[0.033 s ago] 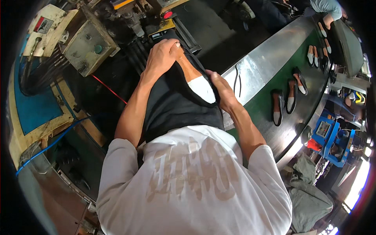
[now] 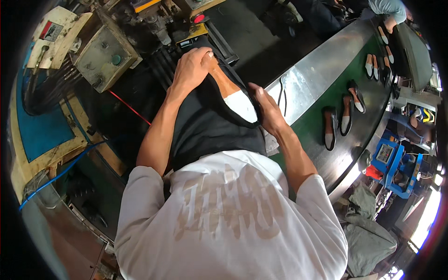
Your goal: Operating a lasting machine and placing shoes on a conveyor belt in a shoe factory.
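One left hand (image 2: pixel 192 66) grips a dark shoe's (image 2: pixel 232 97) far end over the lap (image 2: pixel 198 128); beside its white near end, the right hand (image 2: pixel 269 111) is loosely open; three shoes (image 2: pixel 346 116) sit nearer the bench's (image 2: pixel 303 133) right edge.

Left grip (image 2: pixel 193 65) curled, right grip (image 2: pixel 269 108) loosely extended

Black-edged shoe (image 2: pixel 229 91), narrow end tan, broad end white, slanting toward lower right, between the hands (image 2: pixel 190 68)
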The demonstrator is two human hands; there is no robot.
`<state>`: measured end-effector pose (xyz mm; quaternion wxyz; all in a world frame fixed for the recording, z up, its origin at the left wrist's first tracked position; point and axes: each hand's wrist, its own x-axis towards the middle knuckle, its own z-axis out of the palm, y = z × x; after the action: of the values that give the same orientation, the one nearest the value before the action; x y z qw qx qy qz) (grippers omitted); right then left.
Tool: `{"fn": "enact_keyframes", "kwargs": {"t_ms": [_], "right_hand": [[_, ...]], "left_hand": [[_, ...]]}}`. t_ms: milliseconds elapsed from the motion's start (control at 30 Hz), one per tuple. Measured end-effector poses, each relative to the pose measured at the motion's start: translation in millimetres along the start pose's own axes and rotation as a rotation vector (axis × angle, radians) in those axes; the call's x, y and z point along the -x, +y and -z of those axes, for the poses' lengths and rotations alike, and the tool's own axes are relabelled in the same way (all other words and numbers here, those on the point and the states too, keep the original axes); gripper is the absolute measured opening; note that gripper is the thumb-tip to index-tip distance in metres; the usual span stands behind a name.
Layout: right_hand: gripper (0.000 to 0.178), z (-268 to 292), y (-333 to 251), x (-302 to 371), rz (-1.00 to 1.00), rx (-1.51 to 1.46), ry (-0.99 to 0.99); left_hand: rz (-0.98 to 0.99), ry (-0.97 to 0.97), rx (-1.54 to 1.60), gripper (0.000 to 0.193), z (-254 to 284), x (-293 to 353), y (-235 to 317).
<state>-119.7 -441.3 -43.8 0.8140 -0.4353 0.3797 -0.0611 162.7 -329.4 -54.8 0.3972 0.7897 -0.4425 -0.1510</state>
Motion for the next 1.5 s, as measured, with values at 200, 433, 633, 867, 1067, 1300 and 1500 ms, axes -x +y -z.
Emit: {"fn": "enact_keyframes", "kwargs": {"t_ms": [200, 433, 633, 867, 1067, 1300, 1500], "right_hand": [[0.104, -20, -18, 35, 0.644, 1.384, -0.13], [0.077, -35, -15, 14, 0.799, 1.608, -0.162], [0.068, -55, -54, 12, 0.909, 1.504, -0.166], [0.073, -177, -163, -60, 1.282, 1.442, -0.096], [0.067, -284, -202, -180, 1.365, 1.399, -0.035], [0.071, -332, -178, -248, 1.238, 1.503, 0.003], [0.067, -333, -172, -258, 1.423, 1.478, 0.039]], "left_hand": [[0.061, 0.05, 0.003, 0.024, -7, -5, -2], [0.015, 0.05, -0.041, 0.015, -3, -10, -28], [0.243, 0.039, 0.515, 0.035, 43, -3, -30], [0.412, 0.372, 0.119, 0.053, -11, -47, -188], [0.325, 0.276, -0.005, 0.061, -66, -36, -210], [0.76, 0.199, 0.323, 0.063, -8, 60, -224], [0.766, 0.303, 0.276, 0.05, -12, 156, -200]]}}
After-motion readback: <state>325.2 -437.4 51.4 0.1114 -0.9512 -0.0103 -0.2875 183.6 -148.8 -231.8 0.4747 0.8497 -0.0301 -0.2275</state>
